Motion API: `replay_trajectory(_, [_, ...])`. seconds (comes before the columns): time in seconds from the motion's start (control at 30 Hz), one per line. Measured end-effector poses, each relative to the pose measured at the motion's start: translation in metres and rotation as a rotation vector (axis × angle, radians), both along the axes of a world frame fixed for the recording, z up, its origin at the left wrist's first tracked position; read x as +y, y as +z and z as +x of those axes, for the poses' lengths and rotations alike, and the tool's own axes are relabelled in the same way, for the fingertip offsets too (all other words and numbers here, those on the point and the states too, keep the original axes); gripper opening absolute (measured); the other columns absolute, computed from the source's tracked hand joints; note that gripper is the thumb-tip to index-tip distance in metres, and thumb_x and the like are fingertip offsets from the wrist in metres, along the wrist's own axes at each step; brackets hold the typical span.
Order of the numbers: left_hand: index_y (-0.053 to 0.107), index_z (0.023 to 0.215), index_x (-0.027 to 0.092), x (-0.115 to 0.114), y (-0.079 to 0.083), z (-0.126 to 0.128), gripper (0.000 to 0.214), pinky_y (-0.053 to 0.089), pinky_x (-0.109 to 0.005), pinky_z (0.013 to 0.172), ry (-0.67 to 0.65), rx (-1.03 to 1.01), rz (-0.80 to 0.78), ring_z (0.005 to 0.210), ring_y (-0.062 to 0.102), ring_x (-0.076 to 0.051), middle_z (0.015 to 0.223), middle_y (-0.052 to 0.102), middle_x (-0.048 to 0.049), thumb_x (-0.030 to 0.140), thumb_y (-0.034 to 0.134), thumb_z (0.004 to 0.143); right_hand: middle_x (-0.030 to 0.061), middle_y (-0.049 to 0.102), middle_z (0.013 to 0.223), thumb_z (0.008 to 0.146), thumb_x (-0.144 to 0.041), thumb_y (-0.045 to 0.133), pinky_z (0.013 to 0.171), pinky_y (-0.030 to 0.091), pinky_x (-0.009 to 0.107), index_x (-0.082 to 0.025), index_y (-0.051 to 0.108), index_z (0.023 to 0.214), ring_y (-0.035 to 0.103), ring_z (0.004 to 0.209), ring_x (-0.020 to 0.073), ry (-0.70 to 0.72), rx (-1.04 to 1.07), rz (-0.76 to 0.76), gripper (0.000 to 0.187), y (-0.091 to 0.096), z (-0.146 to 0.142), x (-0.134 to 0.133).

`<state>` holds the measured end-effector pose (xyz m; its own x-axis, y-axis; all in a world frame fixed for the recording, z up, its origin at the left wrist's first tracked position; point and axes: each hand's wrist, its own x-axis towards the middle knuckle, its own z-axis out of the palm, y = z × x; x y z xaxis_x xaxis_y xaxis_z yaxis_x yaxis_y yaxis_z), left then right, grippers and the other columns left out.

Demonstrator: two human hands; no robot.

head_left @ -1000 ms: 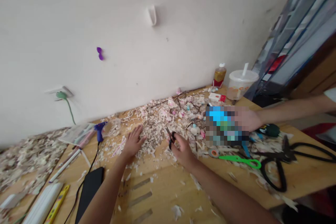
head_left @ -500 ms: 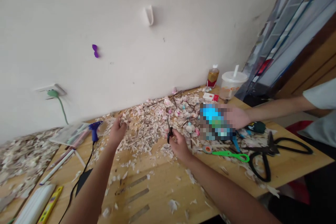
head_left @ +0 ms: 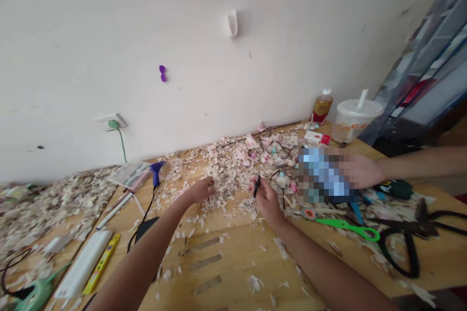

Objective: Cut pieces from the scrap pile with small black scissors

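Note:
My right hand (head_left: 267, 199) is closed round small black scissors (head_left: 257, 185), blades pointing up, at the near edge of a heap of pale pink and white scraps (head_left: 233, 165) on the wooden table (head_left: 233, 262). Just left of it, my left hand (head_left: 201, 189) has its fingers pinched together at the same heap; whatever it pinches is too small to make out.
Another person's hand (head_left: 359, 171) holds a blurred object at the right. Green-handled scissors (head_left: 345, 226), black cables (head_left: 408, 240), a bottle (head_left: 321, 107) and a lidded cup (head_left: 352, 119) lie right. A purple glue gun (head_left: 156, 171), white sticks and a yellow box lie left.
My left hand went from flat on the scraps, up and left, then back to the heap in a pinch. My right hand stayed closed on the scissors. The view shifted left.

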<state>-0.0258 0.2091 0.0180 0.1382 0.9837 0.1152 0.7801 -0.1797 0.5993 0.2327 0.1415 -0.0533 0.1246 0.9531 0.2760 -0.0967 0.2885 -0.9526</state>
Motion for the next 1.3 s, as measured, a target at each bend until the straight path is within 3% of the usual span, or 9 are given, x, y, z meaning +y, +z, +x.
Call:
replay_trajectory(0.1, [0.064,0.101,0.022,-0.002,-0.010,0.002,0.032,0.047,-0.033,0.078,-0.017,0.086,0.056,0.086,0.062,-0.022,0.090,0.068,-0.0052,0.040,0.060,0.076,0.0015,0.063,0.083,0.088,-0.034,0.050,0.076,0.046,0.029,-0.022,0.057,0.103,0.059,0.079,0.0161,0.000,-0.025,-0.002,0.021,0.000,0.000,0.000])
replay_trajectory(0.23, [0.045,0.133,0.022,-0.003,-0.025,0.007,0.059,0.030,-0.048,0.103,0.019,0.276,0.157,0.132,0.034,-0.031,0.142,0.041,-0.0135,0.051,0.053,0.082,0.0021,0.063,0.084,0.088,-0.033,0.050,0.076,0.047,0.029,-0.021,0.058,0.102,0.060,0.081,0.0166,0.008,-0.045,0.002,0.020,0.002,0.001,0.000])
replay_trajectory(0.33, [0.044,0.134,0.026,-0.010,-0.045,0.020,0.054,0.025,-0.050,0.105,-0.042,0.379,0.090,0.136,0.028,-0.031,0.145,0.037,-0.0115,0.051,0.048,0.085,0.0026,0.064,0.083,0.087,-0.034,0.051,0.075,0.047,0.029,-0.020,0.058,0.103,0.060,0.080,0.0170,0.003,-0.055,-0.013,0.022,0.002,0.001,0.000])
replay_trajectory(0.5, [0.060,0.108,0.021,-0.013,-0.058,0.033,0.027,0.039,-0.038,0.093,-0.074,0.386,0.152,0.108,0.053,-0.025,0.113,0.058,-0.0112,0.032,0.050,0.085,0.0026,0.064,0.083,0.087,-0.036,0.051,0.074,0.047,0.029,-0.020,0.057,0.102,0.060,0.078,0.0169,0.015,-0.037,-0.007,0.023,0.000,0.001,0.000])
replay_trajectory(0.67, [0.061,0.092,0.022,0.012,-0.030,0.024,0.021,0.045,-0.034,0.078,-0.091,0.259,0.027,0.083,0.060,-0.022,0.086,0.065,-0.0055,0.034,0.045,0.088,0.0028,0.065,0.083,0.086,-0.036,0.052,0.074,0.047,0.029,-0.020,0.058,0.101,0.060,0.077,0.0169,0.025,-0.059,-0.017,0.023,0.002,0.000,-0.001])
replay_trajectory(0.87, [0.058,0.113,0.022,0.030,0.026,0.034,0.029,0.043,-0.034,0.091,-0.098,-0.011,0.210,0.103,0.058,-0.021,0.113,0.064,-0.0057,0.030,0.049,0.086,0.0028,0.065,0.081,0.086,-0.038,0.051,0.073,0.047,0.029,-0.018,0.059,0.101,0.059,0.076,0.0167,0.028,-0.067,-0.042,0.025,0.003,0.000,-0.001])
replay_trajectory(1.0, [0.050,0.127,0.024,0.028,0.042,0.043,0.043,0.041,-0.035,0.096,-0.139,-0.074,0.210,0.113,0.054,-0.022,0.126,0.058,-0.0063,0.037,0.051,0.086,0.0034,0.065,0.084,0.087,-0.037,0.050,0.075,0.047,0.030,-0.018,0.059,0.101,0.060,0.079,0.0172,0.029,-0.076,-0.015,0.025,0.001,0.000,0.000])
replay_trajectory(1.13, [0.041,0.134,0.023,0.021,0.023,0.037,0.056,0.038,-0.038,0.100,-0.062,-0.037,0.252,0.119,0.049,-0.024,0.134,0.050,-0.0090,0.040,0.056,0.083,0.0052,0.066,0.088,0.086,-0.037,0.051,0.075,0.047,0.031,-0.019,0.060,0.101,0.061,0.080,0.0185,0.016,-0.145,-0.040,0.025,0.002,0.000,-0.001])
replay_trajectory(1.3, [0.062,0.111,0.021,-0.011,-0.028,0.034,0.034,0.042,-0.041,0.092,0.212,0.227,0.188,0.104,0.056,-0.028,0.108,0.059,-0.0110,0.035,0.058,0.081,0.0048,0.067,0.088,0.085,-0.038,0.052,0.076,0.048,0.031,-0.020,0.060,0.101,0.061,0.080,0.0184,0.017,-0.164,-0.052,0.025,0.002,0.000,0.001])
